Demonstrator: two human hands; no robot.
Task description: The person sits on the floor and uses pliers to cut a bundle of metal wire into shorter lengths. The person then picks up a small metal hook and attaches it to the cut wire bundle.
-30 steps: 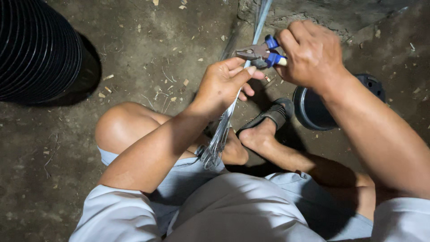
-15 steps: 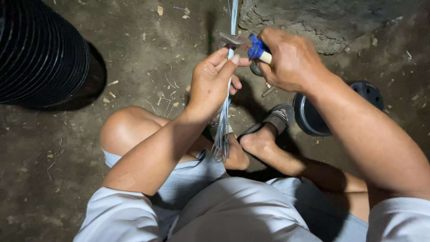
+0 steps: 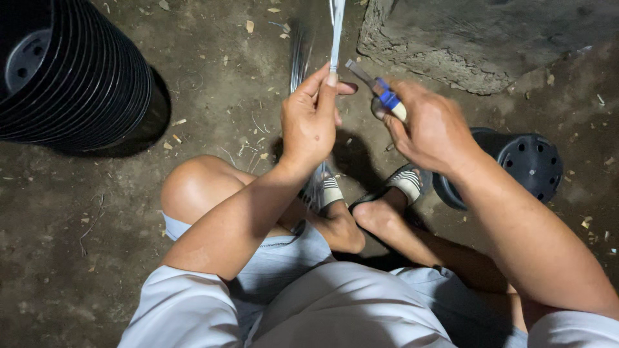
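Here the left hand (image 3: 311,122) pinches thin silvery wires (image 3: 336,32); the right hand (image 3: 431,125) grips blue-handled pliers (image 3: 380,93)

The person is wearing a pale grey short-sleeved shirt (image 3: 193,309) whose sleeves are ending above the elbows, leaving both forearms bare. Below the shirt, light grey shorts (image 3: 284,258) are covering the thighs and leaving the knees bare. Beyond the shorts, the feet are wearing slide sandals (image 3: 406,182) with dark soles and grey-and-white striped straps. The left hand (image 3: 311,122) and right hand (image 3: 433,129) are showing no gloves.
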